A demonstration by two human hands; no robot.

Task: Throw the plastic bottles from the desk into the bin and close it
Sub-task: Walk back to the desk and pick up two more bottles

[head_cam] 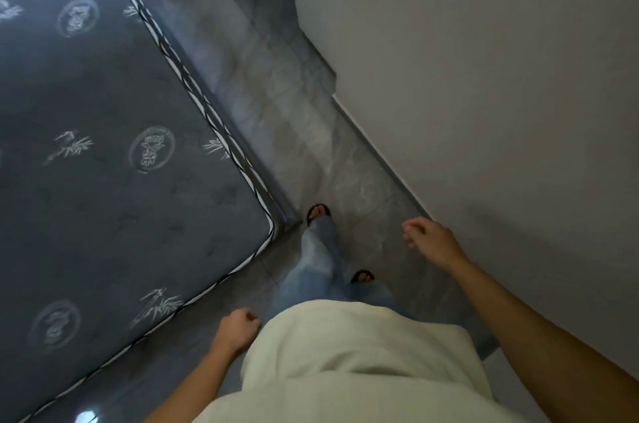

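— Bare skin and nothing else, was that what the hands showed?

— Yes. The left hand (238,327) was curled into a loose fist beside the hip, fingers folded against the palm, with nothing in it. The right hand (430,241) hung out in front with its fingers bent inward but not pressed together, half closed, and it too held nothing and touched nothing.

— And the plastic bottles, the desk, the bin?

— None of them were in the head view. I could not tell where they stood.

— What was just around the hands?

— A pale cream shirt (352,360) filled the bottom of the view between the two forearms. Below it were light blue jeans (318,260) and two feet in black flip-flops; the left foot (318,211) was set ahead, close to the mattress corner, and the right foot (362,276) was further back.

— And the surface?

— Glossy grey marbled floor tiles (276,104), running as a narrow passage away from the person.

— What bounded that passage?

— On the left lay a dark grey mattress (114,97) printed with pale round emblems and bamboo sprigs, edged in black-and-white piping; its near corner came just beside the leading foot. On the right stood a plain off-white wall (484,76) with a stepped corner further along. The right hand was near that wall but apart from it.
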